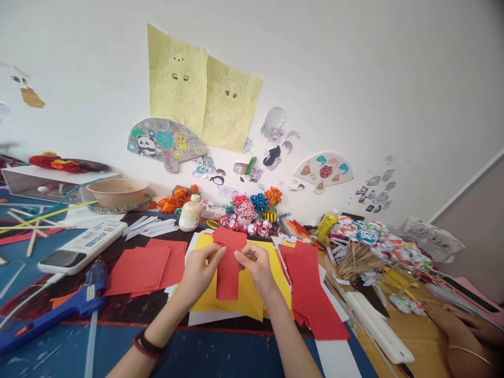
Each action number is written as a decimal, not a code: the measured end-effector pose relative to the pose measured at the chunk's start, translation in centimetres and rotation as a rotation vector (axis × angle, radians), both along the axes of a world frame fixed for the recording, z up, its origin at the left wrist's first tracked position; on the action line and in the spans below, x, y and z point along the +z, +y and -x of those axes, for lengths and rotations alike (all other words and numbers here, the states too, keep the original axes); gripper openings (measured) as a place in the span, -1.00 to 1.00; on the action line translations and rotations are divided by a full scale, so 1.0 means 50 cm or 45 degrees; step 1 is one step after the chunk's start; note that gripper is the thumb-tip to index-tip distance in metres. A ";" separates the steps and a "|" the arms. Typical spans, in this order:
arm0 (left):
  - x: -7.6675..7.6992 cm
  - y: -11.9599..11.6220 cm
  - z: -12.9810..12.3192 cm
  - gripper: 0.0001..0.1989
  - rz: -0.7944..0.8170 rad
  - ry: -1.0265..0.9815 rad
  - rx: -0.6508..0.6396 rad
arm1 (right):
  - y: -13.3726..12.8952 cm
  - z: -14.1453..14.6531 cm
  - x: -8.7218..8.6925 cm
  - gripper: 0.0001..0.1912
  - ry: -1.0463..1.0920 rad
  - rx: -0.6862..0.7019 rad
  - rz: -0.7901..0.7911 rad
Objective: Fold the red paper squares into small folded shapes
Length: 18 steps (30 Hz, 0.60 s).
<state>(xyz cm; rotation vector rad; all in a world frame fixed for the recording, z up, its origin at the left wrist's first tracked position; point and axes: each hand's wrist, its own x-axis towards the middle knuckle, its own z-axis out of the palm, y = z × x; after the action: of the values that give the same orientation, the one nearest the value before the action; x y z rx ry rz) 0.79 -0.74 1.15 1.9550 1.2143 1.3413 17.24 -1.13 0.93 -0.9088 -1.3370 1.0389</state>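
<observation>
A strip of red paper [228,275] is held upright between my two hands, its upper part looking folded or doubled. My left hand [200,266] pinches its left edge with thumb and fingers. On the opposite edge, my right hand [255,264] grips it the same way. Beneath them lie yellow paper sheets [252,304] over some white ones. Square red sheets [136,270] are stacked to the left of my left hand. Longer red strips [315,294] form a pile to the right of my right hand.
A blue glue gun [88,299] and a white power strip [82,247] lie at left. Behind the papers stand a cream bottle [190,214] and small flower crafts [258,205]. Wrapped sticks [358,252] and a white stapler-like tool [378,325] are at right, near another person's arm [460,336].
</observation>
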 end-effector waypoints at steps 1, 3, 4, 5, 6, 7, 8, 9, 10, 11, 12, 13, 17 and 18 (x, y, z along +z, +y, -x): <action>-0.001 0.000 0.000 -0.60 -0.016 0.016 0.037 | 0.001 0.000 -0.002 -0.71 -0.006 0.004 0.005; -0.003 0.001 0.001 -0.61 0.001 0.014 0.051 | 0.003 0.000 -0.003 -0.71 -0.024 -0.013 -0.001; -0.004 0.001 0.001 -0.62 0.029 0.009 0.021 | 0.003 -0.001 -0.003 -0.71 -0.031 -0.031 -0.012; -0.005 0.002 0.001 -0.61 0.059 0.013 -0.022 | 0.004 -0.002 -0.003 -0.71 -0.035 -0.051 -0.026; -0.006 0.002 0.000 -0.60 0.081 0.026 -0.058 | 0.004 -0.002 -0.002 -0.71 -0.037 -0.070 -0.038; -0.007 0.003 0.000 -0.60 0.085 0.044 -0.069 | 0.004 -0.003 -0.002 -0.71 -0.038 -0.081 -0.048; -0.008 0.003 -0.001 -0.60 0.071 0.063 -0.052 | 0.004 -0.004 -0.001 -0.71 -0.038 -0.088 -0.056; -0.010 0.003 -0.002 -0.60 0.048 0.075 -0.009 | 0.004 -0.004 -0.001 -0.72 -0.039 -0.091 -0.063; -0.011 0.004 -0.003 -0.60 0.028 0.076 0.040 | 0.004 -0.004 -0.002 -0.72 -0.041 -0.093 -0.068; -0.012 0.004 -0.004 -0.60 0.022 0.070 0.069 | 0.004 -0.004 -0.003 -0.72 -0.039 -0.098 -0.074; -0.013 0.004 -0.005 -0.60 0.032 0.064 0.067 | 0.005 -0.004 -0.004 -0.72 -0.030 -0.110 -0.080; -0.014 0.005 -0.006 -0.60 0.056 0.067 0.034 | 0.006 -0.003 -0.004 -0.72 -0.015 -0.130 -0.086; -0.019 0.006 -0.010 -0.54 0.081 0.107 -0.017 | 0.008 -0.005 -0.004 -0.70 0.043 -0.200 -0.097; -0.020 0.005 -0.011 -0.54 0.062 0.106 0.014 | 0.008 -0.005 -0.003 -0.70 0.048 -0.204 -0.099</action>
<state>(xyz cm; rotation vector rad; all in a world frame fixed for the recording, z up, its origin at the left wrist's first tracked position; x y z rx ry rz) 1.33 -0.48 0.16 1.9902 1.2862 1.2352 17.51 -0.72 0.76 -0.9183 -1.2433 0.8709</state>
